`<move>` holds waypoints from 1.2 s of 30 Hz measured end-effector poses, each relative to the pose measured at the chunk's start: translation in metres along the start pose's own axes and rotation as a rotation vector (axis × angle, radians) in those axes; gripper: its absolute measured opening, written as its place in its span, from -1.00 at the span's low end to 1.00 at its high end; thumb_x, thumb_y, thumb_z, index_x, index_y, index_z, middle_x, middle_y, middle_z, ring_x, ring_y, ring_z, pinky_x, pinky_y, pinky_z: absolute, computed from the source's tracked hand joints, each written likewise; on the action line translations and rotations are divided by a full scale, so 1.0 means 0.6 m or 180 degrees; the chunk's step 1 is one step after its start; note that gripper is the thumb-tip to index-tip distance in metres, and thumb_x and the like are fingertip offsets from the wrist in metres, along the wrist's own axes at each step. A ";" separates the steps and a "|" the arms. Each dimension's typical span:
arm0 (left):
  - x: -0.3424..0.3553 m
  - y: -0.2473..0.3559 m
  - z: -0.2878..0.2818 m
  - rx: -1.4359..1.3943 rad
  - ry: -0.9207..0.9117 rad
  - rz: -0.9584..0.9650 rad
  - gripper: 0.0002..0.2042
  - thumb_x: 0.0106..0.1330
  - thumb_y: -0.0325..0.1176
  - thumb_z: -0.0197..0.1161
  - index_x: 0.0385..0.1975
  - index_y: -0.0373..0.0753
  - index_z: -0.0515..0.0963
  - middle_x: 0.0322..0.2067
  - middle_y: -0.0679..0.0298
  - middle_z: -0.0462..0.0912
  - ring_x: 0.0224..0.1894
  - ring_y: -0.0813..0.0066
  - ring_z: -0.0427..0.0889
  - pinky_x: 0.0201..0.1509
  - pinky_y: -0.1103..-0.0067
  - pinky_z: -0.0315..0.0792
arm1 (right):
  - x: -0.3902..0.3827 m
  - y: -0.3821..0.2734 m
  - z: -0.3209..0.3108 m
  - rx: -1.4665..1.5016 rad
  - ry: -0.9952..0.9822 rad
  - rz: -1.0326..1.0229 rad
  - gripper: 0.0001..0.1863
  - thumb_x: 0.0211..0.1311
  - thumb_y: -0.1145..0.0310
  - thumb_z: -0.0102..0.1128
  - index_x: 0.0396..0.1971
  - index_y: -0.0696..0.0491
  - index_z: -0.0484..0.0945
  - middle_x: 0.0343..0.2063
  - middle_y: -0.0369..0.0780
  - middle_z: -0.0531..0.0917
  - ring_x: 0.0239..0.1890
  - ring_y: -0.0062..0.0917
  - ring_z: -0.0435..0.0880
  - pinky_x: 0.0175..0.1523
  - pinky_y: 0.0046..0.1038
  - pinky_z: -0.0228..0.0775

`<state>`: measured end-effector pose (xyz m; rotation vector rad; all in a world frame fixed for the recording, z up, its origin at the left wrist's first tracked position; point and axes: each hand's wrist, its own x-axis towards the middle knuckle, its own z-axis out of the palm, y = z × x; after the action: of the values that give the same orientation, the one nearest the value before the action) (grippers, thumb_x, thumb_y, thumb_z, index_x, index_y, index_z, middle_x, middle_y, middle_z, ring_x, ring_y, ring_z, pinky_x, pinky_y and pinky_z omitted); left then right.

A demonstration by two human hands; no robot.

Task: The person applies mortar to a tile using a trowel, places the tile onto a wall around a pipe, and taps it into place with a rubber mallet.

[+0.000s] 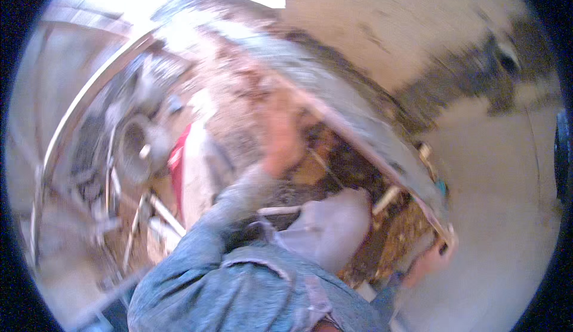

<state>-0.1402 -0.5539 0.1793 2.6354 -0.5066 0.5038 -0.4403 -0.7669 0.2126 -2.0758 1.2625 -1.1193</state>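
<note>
My left hand [283, 144] reaches forward over a heap of brown, earthy material [248, 87]; motion smears its fingers, so its grip cannot be read. Beside it runs a long greyish ledge or board [334, 108] with a pale edge, slanting from upper left to lower right. My right hand [427, 265] is low on the right, at the near end of that ledge. Its fingers look curled, but blur hides what they hold. Below the ledge lies a dark hollow [352, 159] with brown debris. My bent knee in pale cloth [337, 224] is between the hands.
To the left are a white sack with a red edge [194, 159], a round grey bowl-like container [138, 147], several pale sticks [167, 214] and a long curved rail [77, 102]. A short pale stick [386, 200] lies near my knee. A stained wall or floor surface [477, 147] spreads along the right.
</note>
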 end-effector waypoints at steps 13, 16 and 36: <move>0.105 0.077 0.017 -0.4864 -0.0470 -0.1526 0.14 -0.02 0.10 0.49 0.31 -0.63 -0.06 0.32 -0.25 0.11 0.33 0.02 0.23 0.33 0.29 0.25 | -0.025 -0.114 0.097 -0.0001 -0.2527 -0.0155 -0.55 0.28 0.12 0.19 -0.12 0.27 0.59 -0.14 -0.09 0.67 -0.11 -0.34 0.60 0.11 -0.34 0.37; 0.115 0.057 0.008 -0.4634 -0.0578 -0.1493 0.12 -0.05 0.12 0.50 0.29 -0.61 0.03 0.30 -0.27 0.13 0.31 -0.02 0.26 0.31 0.32 0.28 | -0.025 -0.168 0.140 -0.0127 -0.3039 -0.0370 -0.56 0.28 0.13 0.19 -0.11 0.25 0.59 -0.14 -0.09 0.66 -0.10 -0.33 0.60 0.11 -0.33 0.37; 0.030 0.020 -0.004 -0.4689 -0.1387 -0.1313 -0.09 0.07 0.11 0.38 0.21 -0.57 0.23 0.16 -0.29 0.34 0.27 -0.07 0.32 0.40 0.34 0.12 | -0.331 -0.808 0.430 0.0430 -0.4927 -0.3502 -0.65 0.17 0.28 0.25 -0.11 0.18 0.54 -0.27 -0.01 0.67 -0.24 -0.13 0.66 -0.10 -0.28 0.46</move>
<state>-0.1302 -0.5679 0.1923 1.2936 -0.2423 -0.4699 -0.0311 -0.3698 0.3387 -2.4283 -0.7085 0.3426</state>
